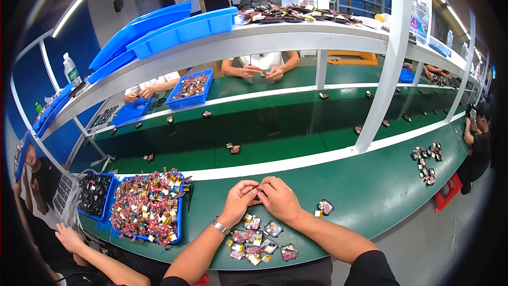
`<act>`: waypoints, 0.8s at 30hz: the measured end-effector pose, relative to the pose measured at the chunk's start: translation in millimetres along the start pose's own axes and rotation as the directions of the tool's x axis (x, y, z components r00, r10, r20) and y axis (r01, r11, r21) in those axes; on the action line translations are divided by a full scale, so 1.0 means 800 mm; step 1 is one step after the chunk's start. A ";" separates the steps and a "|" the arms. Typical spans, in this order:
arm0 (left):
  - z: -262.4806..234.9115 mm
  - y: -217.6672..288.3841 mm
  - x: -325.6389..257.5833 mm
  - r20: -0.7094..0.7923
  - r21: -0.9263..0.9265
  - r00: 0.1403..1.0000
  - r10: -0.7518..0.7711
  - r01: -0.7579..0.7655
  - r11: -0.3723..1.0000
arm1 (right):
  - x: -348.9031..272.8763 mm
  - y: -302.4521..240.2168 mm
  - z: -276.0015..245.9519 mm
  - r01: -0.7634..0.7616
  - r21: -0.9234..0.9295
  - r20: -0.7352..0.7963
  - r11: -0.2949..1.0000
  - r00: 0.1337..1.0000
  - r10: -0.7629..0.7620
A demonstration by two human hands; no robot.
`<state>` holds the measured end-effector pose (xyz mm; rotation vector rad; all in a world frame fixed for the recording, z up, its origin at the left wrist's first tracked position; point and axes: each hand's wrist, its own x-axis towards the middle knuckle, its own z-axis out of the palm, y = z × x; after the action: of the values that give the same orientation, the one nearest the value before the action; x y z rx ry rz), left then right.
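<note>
My left hand (239, 201) and my right hand (279, 197) meet above the green bench (206, 228), fingers closed together around a small dark part that they mostly hide. Just under my wrists lies a cluster of small assemblies (255, 237), dark or clear housings with red boards and yellow-and-white pieces. One more such assembly (325, 207) lies to the right of my right forearm. Left of my hands stands a blue tray (181, 217) heaped with red, white and yellow wired parts. Beside it is another blue tray (112, 193) of black housings.
A green conveyor (286, 127) carrying scattered assemblies runs beyond a white rail. A white post (383, 69) rises at right, supporting a shelf with blue trays (182, 34). Co-workers sit opposite and at both sides; a co-worker's hand (69, 238) is at lower left. More assemblies (427, 161) lie far right.
</note>
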<state>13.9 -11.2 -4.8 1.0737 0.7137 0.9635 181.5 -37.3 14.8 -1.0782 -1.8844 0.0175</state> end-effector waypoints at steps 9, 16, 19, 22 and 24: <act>0.001 -0.005 0.004 -0.036 0.121 0.998 0.048 -0.044 0.992 | 0.004 0.006 -0.005 -0.291 0.385 0.082 0.876 0.956 0.281; 0.002 0.003 0.001 0.025 0.041 0.996 0.088 -0.089 0.995 | 0.009 0.008 -0.006 -0.332 0.445 0.119 0.832 0.943 0.312; -0.003 0.000 0.007 -0.085 0.036 0.967 0.242 -0.240 0.970 | 0.012 0.038 0.006 -0.566 0.558 0.202 0.606 0.802 0.562; -0.026 0.005 0.017 -0.179 0.385 0.906 0.383 -0.293 0.875 | 0.048 0.097 0.007 -0.681 0.343 0.129 0.647 0.717 0.686; -0.041 0.006 0.020 -0.250 0.352 0.894 0.373 -0.275 0.895 | 0.079 0.146 0.018 -0.728 0.397 0.105 0.559 0.642 0.760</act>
<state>-8.9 16.5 -11.9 1.3622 0.9862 1.3670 237.7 83.6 2.4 -1.4689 -1.1281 0.8222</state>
